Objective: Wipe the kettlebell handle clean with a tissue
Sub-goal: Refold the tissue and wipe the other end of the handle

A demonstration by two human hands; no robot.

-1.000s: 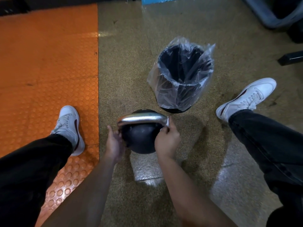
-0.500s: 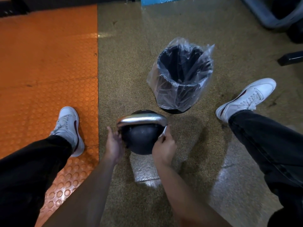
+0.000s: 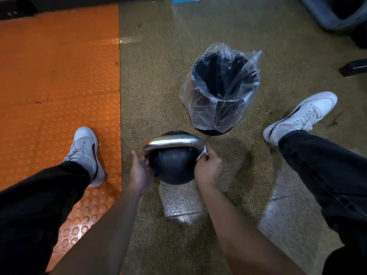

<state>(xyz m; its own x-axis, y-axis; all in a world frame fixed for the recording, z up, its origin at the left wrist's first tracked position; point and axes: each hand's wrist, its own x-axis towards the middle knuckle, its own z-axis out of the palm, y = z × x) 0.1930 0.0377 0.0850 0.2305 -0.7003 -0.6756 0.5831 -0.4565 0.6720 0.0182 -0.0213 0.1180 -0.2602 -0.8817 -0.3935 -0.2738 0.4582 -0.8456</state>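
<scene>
Two hands are on the kettlebell [image 3: 173, 167] here. The right hand [image 3: 208, 168] is pinched closed around a small white tissue [image 3: 203, 152], pressing it against the right end of the handle [image 3: 172, 142], right where the chrome curves down toward the ball. The left hand [image 3: 140, 171] sits against the left side of the black ball, just under the other end of the handle, fingers curled loosely on it; can't tell if it's really gripping or only bracing.

The kettlebell stands upright on the speckled tan floor [image 3: 218, 235], between the person's feet, handle running left to right and pretty shiny.

Just beyond it, a bit to the right, there's a black bin [image 3: 220, 90] with a clear plastic liner [image 3: 190, 96] crumpled over the rim. Looks nearly touching the kettlebell from this angle, but hard to say.

Both legs are in dark trousers with white sneakers: the left shoe [image 3: 87, 153] is on an orange studded mat [image 3: 59, 86], the right shoe [image 3: 301, 116] out on the tan floor.
</scene>
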